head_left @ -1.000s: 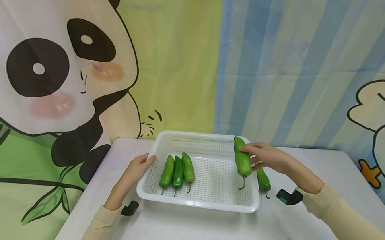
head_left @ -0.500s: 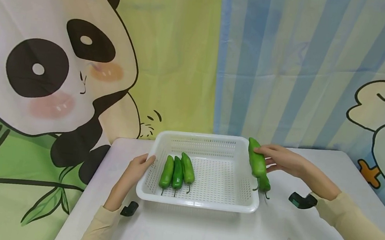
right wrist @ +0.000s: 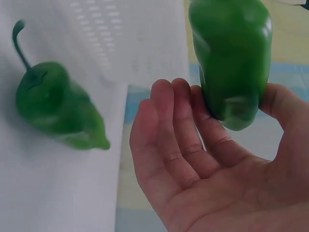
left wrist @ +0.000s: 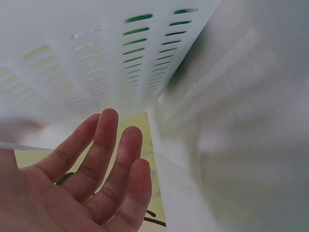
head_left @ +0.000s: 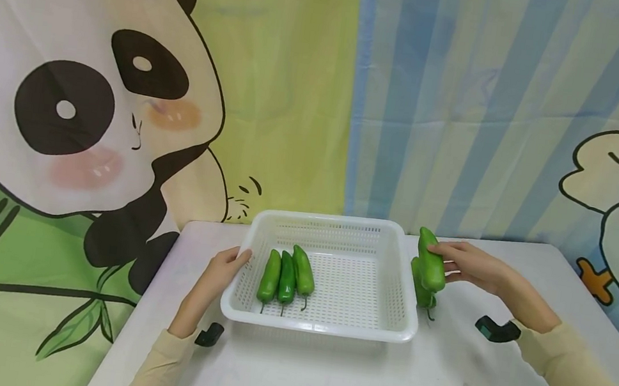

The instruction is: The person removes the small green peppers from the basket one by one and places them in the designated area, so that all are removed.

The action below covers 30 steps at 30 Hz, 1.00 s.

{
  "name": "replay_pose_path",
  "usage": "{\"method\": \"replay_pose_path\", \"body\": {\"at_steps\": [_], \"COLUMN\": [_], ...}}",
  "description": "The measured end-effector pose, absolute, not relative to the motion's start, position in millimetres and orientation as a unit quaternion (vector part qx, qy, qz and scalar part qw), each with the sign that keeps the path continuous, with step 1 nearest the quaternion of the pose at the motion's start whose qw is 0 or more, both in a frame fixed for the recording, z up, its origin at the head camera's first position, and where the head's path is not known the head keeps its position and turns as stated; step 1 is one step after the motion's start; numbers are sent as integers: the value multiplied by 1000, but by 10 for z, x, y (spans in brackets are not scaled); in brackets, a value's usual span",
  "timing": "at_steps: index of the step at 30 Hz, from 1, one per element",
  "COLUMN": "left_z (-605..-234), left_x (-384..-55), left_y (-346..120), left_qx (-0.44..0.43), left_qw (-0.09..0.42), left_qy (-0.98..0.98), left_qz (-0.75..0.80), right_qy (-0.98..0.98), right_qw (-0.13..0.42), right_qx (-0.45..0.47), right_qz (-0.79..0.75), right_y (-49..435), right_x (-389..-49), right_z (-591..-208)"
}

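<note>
A white plastic basket (head_left: 316,327) with slotted walls stands on the table. My left hand (head_left: 221,272) grips its left rim, thumb over the edge; the left wrist view shows the fingers (left wrist: 133,145) along the outer wall. Three green peppers (head_left: 287,277) lie side by side in the basket's left half, stems toward me. Outside the right wall, my right hand (head_left: 469,264) pinches another green pepper (head_left: 431,266) between thumb and index finger, the other fingers extended. Below it, partly hidden in the head view, one more green pepper (right wrist: 53,106) rests on the table.
White cloth covers the table (head_left: 321,381). A printed curtain (head_left: 293,88) with a cartoon panda hangs behind its back edge. Small black devices sit at my left wrist (head_left: 209,335) and right wrist (head_left: 497,330).
My right hand has carried its pepper rightward from over the basket, past the right wall, to above the pepper on the table. The left hand and the basket have stayed in place.
</note>
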<state>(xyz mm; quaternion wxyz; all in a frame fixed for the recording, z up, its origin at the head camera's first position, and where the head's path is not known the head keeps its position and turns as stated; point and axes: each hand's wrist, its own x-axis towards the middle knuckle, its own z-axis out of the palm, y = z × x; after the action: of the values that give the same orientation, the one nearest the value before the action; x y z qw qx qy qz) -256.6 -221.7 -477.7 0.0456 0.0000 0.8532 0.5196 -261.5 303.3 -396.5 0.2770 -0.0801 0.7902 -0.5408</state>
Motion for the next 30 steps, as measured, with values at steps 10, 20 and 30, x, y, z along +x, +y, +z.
{"method": "replay_pose_path", "body": {"at_steps": [10,20,30], "left_z": [-4775,-4767,-4767], "left_x": [-2572,-2570,-2561], "left_y": [-2212,-2216,-2208], "left_qx": [1,1,0], "left_qw": [47,52,50], "left_qy": [854,854,853], "left_qz": [517,518,520], "right_qy": [828,903,939], "right_qw": [266,250,225], "right_qx": [-81,-65,-51], "right_qz": [-487,-343,-256], "right_y": [3297,3377,3246], "right_x": [-2708,-2833,-2913], "right_z": [-4216,-4420,-4583]}}
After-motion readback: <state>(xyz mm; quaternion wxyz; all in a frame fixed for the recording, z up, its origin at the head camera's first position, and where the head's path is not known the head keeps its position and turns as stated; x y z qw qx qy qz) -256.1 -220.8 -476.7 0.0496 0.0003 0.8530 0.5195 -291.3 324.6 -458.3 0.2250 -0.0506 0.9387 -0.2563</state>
